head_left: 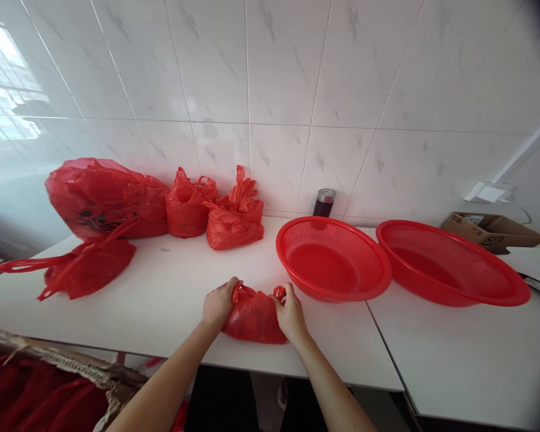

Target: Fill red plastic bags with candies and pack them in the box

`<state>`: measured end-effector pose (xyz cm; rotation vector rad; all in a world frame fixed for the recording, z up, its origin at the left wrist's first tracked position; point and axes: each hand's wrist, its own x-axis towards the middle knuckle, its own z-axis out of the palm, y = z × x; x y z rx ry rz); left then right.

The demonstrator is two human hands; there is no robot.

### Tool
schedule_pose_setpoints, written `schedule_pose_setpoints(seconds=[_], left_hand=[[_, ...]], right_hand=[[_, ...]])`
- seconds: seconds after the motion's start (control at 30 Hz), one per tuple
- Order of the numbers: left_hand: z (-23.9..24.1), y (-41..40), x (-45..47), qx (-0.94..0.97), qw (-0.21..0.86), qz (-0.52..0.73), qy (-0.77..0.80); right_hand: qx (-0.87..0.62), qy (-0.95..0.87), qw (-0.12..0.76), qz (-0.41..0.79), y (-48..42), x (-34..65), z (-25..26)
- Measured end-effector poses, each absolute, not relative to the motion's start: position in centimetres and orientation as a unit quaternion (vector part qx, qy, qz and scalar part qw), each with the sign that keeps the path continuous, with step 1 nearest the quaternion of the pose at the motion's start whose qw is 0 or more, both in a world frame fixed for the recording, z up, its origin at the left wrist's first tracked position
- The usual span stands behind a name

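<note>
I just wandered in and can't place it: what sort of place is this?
Possibly a small packing or sorting room, though that's a guess. A white tabletop against a tiled wall carries red plastic bags and two red perforated basins, and someone's hands hold another small bag.

- Light: bright, cool.
- Glare: barred white patch (pixel 4 72) on tiles (pixel 279 72), above and left of counter (pixel 175 288).
- Shadow: deepest below counter.
- Distortion: tile joints splayed above counter.
- Edge: dark blur right of counter.
</note>
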<state>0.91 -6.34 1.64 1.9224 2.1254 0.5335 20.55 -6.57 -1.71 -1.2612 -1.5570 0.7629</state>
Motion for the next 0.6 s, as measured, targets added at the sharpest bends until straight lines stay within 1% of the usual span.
schedule_pose_setpoints(seconds=[0.17, 0.4, 0.5, 0.6], left_hand=[[1.1, -5.3, 0.8, 0.671, 0.101, 0.14, 0.721], [0.2, -5.5, 0.0, 0.674, 0.094, 0.139, 0.72], [-0.3, -5.9, -0.3, 0.675, 0.081, 0.138, 0.72], [-0.8, -6.1, -0.3, 0.68, 0.064, 0.129, 0.719]], right_hand=[[-0.544, -0.622, 0.481, 0.293, -5.4, 21.3, -2.6], [-0.568, -0.628, 0.465, 0.259, -5.3, 21.4, -2.7], [-0.592, -0.638, 0.435, 0.232, -5.5, 21.2, -2.8], [-0.62, -0.654, 0.384, 0.202, -5.4, 21.0, -3.0]])
